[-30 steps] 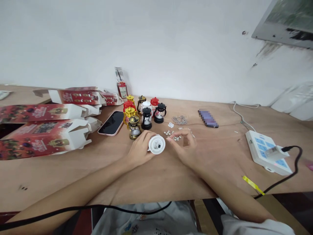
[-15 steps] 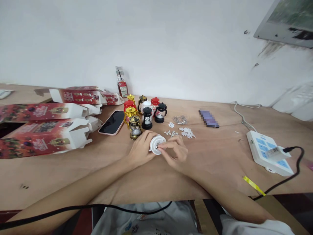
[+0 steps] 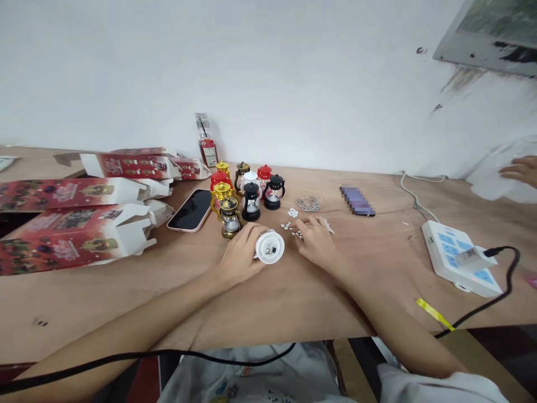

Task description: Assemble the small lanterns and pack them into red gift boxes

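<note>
My left hand (image 3: 240,254) is closed around a small white lantern (image 3: 269,247) lying on its side, with its round underside turned toward me. My right hand (image 3: 316,242) rests on the wooden table (image 3: 268,302) just right of the lantern. Its fingers reach into a scatter of small round button cells (image 3: 290,227) and white tabs. I cannot make out whether the fingertips pinch one. A cluster of small toy lanterns (image 3: 247,193) in gold, red, black and white stands just behind my hands.
Red printed cartons (image 3: 75,221) lie at the left beside a dark phone (image 3: 192,210). A metal chain (image 3: 307,203) and a blurred purple object (image 3: 357,201) lie behind. A white power strip (image 3: 459,257) with a black cable is at right. Another person's hand (image 3: 520,169) shows at far right.
My right hand left the lantern's underside and moved back to the scatter of button cells. Another person's hand has come into view at the far right. My left hand stayed put.
</note>
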A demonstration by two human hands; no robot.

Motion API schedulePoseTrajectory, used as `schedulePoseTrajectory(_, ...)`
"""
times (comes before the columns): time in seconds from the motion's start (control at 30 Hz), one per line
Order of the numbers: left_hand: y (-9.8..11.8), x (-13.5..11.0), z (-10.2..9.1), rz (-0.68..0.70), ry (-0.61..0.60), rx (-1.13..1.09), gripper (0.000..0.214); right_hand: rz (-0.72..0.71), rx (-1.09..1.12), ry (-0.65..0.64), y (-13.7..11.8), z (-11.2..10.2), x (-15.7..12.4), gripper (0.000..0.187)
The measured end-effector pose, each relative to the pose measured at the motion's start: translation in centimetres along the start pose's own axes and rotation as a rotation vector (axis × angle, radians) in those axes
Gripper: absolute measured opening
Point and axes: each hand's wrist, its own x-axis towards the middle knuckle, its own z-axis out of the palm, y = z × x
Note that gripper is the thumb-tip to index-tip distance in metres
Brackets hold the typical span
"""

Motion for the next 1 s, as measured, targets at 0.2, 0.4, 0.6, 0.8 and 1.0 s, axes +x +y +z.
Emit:
schedulePoseTrajectory(0.2,0.0,0.0,0.0,0.011,0.005,-0.001,0.039,-0.032,-0.083,-0.047,-0.2,0.6,-0.1,0.022)
schedulePoseTrajectory(0.4,0.0,0.0,0.0,0.006,-0.003,0.006,0.040,-0.013,-0.005,-0.033,0.1,0.7,0.0,0.020)
schedulePoseTrajectory(0.6,-0.2,0.0,0.2,0.021,0.010,0.026,0.039,-0.010,0.380,0.247,-1.1,-0.2,-0.2,0.013)
schedulePoseTrajectory(0.8,0.0,0.1,0.1,0.024,0.013,0.031,0.036,-0.085,0.681,0.662,-4.9,-2.4,-1.3,0.014)
schedulePoseTrajectory(1.0,0.1,0.1,0.2,0.033,0.016,0.057,0.034,-0.286,0.519,0.604,-6.5,-2.2,-1.6,0.019)
